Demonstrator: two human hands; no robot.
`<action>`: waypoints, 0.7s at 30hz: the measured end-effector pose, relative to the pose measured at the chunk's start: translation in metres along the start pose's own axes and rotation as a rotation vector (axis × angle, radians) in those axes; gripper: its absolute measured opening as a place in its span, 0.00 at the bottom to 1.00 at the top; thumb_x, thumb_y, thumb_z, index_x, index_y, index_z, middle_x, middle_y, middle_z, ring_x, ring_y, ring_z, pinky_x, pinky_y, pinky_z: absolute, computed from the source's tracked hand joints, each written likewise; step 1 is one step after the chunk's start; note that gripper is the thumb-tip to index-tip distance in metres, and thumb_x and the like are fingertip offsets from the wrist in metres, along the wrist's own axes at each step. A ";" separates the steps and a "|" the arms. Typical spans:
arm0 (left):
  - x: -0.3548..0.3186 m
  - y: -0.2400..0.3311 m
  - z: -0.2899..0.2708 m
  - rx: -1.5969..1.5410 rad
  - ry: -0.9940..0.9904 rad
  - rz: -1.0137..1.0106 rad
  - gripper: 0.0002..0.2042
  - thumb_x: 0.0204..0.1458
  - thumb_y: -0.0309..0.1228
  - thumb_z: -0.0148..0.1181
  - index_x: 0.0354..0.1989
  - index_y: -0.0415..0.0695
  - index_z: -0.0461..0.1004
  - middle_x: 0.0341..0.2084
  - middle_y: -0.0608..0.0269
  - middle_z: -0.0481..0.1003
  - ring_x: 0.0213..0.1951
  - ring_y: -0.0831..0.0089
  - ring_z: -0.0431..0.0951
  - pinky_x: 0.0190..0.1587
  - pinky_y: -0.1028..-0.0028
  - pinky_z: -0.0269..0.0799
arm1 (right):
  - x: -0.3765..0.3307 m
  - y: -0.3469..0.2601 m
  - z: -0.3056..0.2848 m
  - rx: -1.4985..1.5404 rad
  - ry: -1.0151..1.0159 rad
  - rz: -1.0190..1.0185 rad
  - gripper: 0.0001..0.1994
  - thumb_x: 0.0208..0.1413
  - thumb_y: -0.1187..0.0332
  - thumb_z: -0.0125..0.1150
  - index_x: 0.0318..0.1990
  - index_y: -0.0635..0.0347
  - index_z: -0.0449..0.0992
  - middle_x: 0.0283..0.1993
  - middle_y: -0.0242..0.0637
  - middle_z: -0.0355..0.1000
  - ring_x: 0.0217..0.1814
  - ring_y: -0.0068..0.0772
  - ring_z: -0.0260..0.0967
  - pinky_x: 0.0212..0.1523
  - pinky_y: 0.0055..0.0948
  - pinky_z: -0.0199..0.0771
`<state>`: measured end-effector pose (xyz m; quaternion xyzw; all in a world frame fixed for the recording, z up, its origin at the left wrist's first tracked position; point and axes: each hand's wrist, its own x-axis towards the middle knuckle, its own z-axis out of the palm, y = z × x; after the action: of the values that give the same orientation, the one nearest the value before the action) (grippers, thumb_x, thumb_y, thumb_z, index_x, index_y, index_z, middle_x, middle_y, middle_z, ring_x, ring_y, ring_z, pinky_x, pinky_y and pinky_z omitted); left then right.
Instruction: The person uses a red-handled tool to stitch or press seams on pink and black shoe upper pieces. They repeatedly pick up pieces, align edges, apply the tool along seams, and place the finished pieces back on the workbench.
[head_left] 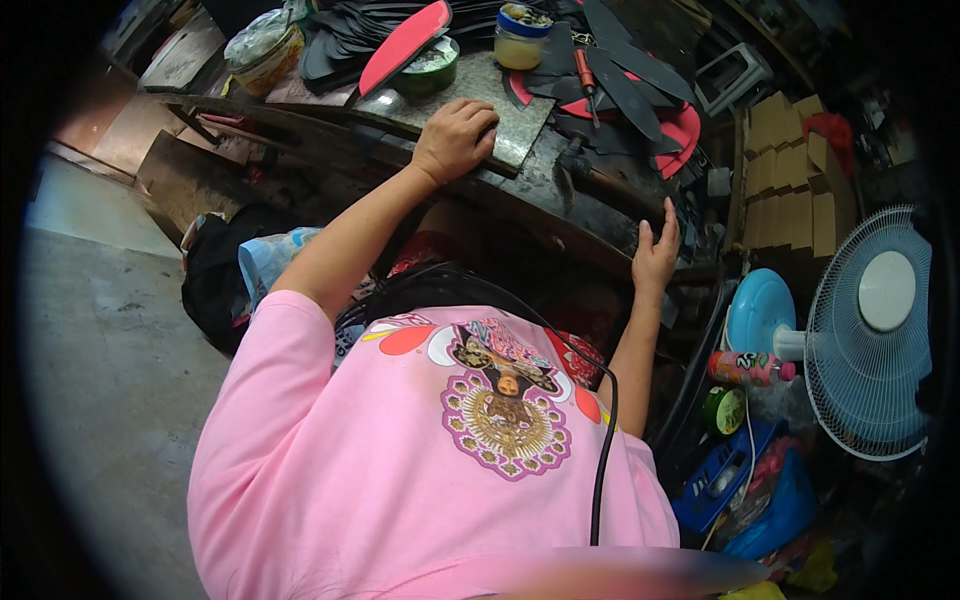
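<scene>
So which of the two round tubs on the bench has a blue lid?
The yellowish jar with the blue lid, up beyond the left hand. The other tub is dark green and sits under a red sole.

head view, looking steeply down, close over workbench (560,190)

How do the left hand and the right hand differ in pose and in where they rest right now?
The left hand is curled, fingers bent down on the grey stone slab; the right hand is open, fingers pointing up. The left hand sits farther up the bench on the slab; the right hand is at the dark bench edge, lower and to the side. The left arm stretches long; the right is bent. Both are bare and hold nothing.
</scene>
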<state>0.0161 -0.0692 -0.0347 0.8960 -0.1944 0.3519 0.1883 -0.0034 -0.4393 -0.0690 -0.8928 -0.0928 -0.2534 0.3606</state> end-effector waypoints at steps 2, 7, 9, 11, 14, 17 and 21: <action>-0.001 0.000 0.000 0.008 0.008 -0.001 0.09 0.52 0.30 0.60 0.40 0.43 0.76 0.44 0.59 0.78 0.49 0.60 0.76 0.54 0.64 0.72 | 0.001 -0.001 -0.003 0.011 -0.020 0.017 0.27 0.61 0.65 0.59 0.67 0.52 0.64 0.67 0.44 0.64 0.68 0.51 0.61 0.66 0.43 0.60; -0.002 0.000 0.000 0.009 0.037 0.003 0.09 0.50 0.32 0.61 0.39 0.43 0.76 0.43 0.59 0.77 0.48 0.61 0.76 0.54 0.64 0.71 | 0.015 -0.020 -0.024 -0.253 -0.128 0.087 0.25 0.60 0.61 0.62 0.64 0.51 0.68 0.70 0.53 0.57 0.73 0.57 0.51 0.69 0.50 0.56; -0.002 0.001 0.001 0.018 0.044 0.005 0.10 0.50 0.32 0.61 0.39 0.43 0.76 0.43 0.59 0.77 0.48 0.61 0.76 0.54 0.64 0.70 | 0.036 -0.032 -0.031 -0.257 -0.073 -0.070 0.25 0.58 0.61 0.63 0.63 0.50 0.70 0.70 0.50 0.57 0.72 0.57 0.52 0.68 0.50 0.56; -0.002 0.001 0.000 0.009 0.013 -0.009 0.10 0.51 0.31 0.61 0.40 0.42 0.76 0.45 0.57 0.77 0.50 0.59 0.75 0.55 0.63 0.71 | 0.063 -0.044 -0.032 -0.244 -0.084 -0.201 0.25 0.57 0.62 0.64 0.63 0.49 0.70 0.69 0.48 0.59 0.71 0.56 0.53 0.68 0.49 0.57; -0.002 0.002 -0.002 0.004 -0.012 -0.015 0.10 0.51 0.30 0.61 0.41 0.41 0.76 0.46 0.56 0.77 0.52 0.58 0.75 0.56 0.63 0.71 | 0.108 -0.055 -0.021 -0.237 -0.148 -0.341 0.27 0.55 0.63 0.66 0.64 0.47 0.69 0.69 0.45 0.61 0.72 0.54 0.53 0.69 0.48 0.56; -0.001 0.004 -0.004 -0.006 -0.018 -0.018 0.10 0.51 0.29 0.60 0.41 0.41 0.76 0.46 0.56 0.77 0.52 0.58 0.75 0.56 0.62 0.71 | 0.139 -0.051 0.002 -0.323 -0.209 -0.389 0.32 0.51 0.66 0.67 0.66 0.42 0.67 0.70 0.43 0.61 0.73 0.53 0.52 0.70 0.46 0.56; 0.001 0.003 -0.002 -0.002 0.015 -0.005 0.10 0.50 0.30 0.61 0.40 0.42 0.76 0.44 0.57 0.77 0.51 0.59 0.75 0.56 0.62 0.70 | 0.160 -0.038 0.029 -0.428 -0.294 -0.283 0.29 0.52 0.68 0.65 0.64 0.44 0.69 0.67 0.44 0.64 0.70 0.51 0.58 0.66 0.44 0.64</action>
<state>0.0137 -0.0709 -0.0319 0.8936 -0.1912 0.3579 0.1917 0.1316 -0.3944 0.0189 -0.9538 -0.2123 -0.1830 0.1080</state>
